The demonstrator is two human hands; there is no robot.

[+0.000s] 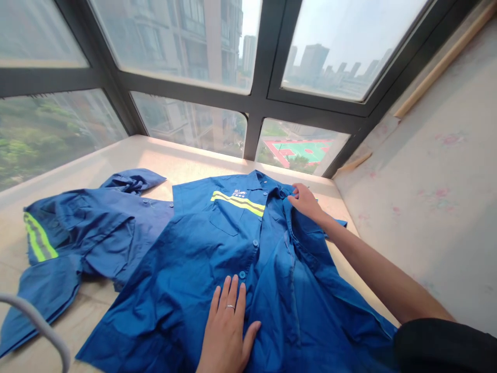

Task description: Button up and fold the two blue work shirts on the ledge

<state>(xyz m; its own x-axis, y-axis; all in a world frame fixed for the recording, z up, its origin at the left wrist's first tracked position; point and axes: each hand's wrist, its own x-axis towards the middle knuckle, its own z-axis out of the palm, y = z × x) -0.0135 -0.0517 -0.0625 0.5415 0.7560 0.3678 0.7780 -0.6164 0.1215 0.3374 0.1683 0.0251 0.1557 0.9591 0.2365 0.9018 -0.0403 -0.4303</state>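
A blue work shirt [186, 259] with a yellow-and-grey reflective stripe, a chest pocket and a button front lies spread out before me. My left hand [229, 326], with a ring on one finger, rests flat on its lower front beside a button, fingers stretched out. Up near the collar, my right hand [305, 202] has its fingers closed on the edge of the shirt's right-hand front panel. That panel is partly folded back, and its inner seam shows. The fingertips of the right hand are partly hidden by the cloth.
A second blue garment [104, 223] with a reflective band lies crumpled to the left, next to the shirt. In the lower left corner a grey curved tube [42, 324] sticks in. Dark window frames [194, 109] close off the back, and a flowered wall [435, 181] stands at the right.
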